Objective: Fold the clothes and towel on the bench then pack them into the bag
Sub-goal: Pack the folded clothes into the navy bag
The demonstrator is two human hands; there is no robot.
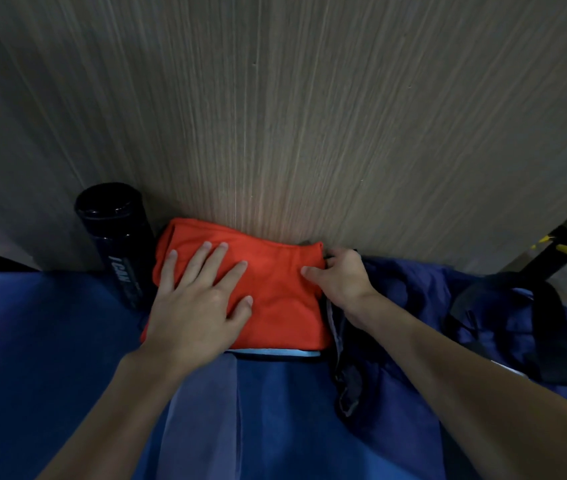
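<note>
Left hand [199,299] lies flat on the folded orange garment [275,296], right hand [340,282] pinches its right edge. Soft and floppy, so I'd scoop underneath.

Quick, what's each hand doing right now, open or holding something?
Left hand: open, pressing flat on the folded orange garment.
Right hand: pinching the orange garment's right edge.
</note>
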